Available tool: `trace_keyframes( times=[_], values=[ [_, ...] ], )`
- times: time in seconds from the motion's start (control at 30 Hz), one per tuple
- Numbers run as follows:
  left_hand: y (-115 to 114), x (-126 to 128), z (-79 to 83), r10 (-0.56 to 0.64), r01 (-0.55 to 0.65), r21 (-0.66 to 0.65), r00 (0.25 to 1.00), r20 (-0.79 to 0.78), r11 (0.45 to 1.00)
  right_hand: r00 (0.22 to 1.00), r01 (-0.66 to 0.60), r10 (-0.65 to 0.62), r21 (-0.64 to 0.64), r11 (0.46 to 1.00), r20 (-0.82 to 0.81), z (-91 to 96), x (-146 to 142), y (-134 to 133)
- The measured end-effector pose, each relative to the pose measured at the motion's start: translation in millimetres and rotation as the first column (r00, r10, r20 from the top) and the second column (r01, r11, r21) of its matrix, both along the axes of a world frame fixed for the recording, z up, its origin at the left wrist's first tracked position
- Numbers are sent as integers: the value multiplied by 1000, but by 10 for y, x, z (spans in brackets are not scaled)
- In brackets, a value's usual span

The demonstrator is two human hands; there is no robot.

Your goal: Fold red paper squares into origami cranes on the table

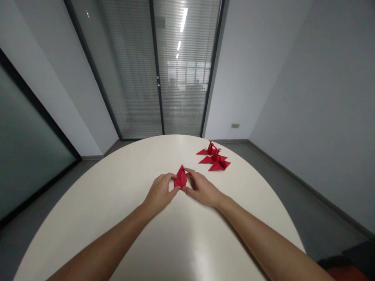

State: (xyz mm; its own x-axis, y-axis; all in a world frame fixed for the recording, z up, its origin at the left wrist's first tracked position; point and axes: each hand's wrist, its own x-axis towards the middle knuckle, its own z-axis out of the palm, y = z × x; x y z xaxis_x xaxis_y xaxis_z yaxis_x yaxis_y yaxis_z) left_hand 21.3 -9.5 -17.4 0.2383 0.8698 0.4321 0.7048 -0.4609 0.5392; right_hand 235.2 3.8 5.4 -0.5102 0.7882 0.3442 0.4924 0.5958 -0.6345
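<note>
A partly folded red paper piece (181, 178), narrow and pointed, lies on the white round table (123, 183) between both hands. My left hand (159, 192) pinches its left edge with thumb and curled fingers. My right hand (199, 187) presses its right side, the forefinger along the top edge and the thumb at the bottom corner.
Several finished red paper cranes (215, 157) sit in a cluster beyond my right hand, near the table's far right edge. Glass doors with blinds (158, 70) stand behind the table, grey walls on both sides. Something dark with red shows at the lower right corner (348, 269).
</note>
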Motion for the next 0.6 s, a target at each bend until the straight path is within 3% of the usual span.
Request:
trace_keyframes(
  times=[0.1,0.27,0.6],
  values=[
    [14,2,-12,-8,12,-39,996,94,999,996,-63,56,-100,993,-72,15,-21,-22],
    [-6,10,29,-10,31,-91,974,225,995,991,-81,68,-114,990,-116,-22,-30,-6],
    [-37,22,141,-69,79,-60,985,157,995,983,-45,26,-102,994,-180,-78,-22,54]
  ],
)
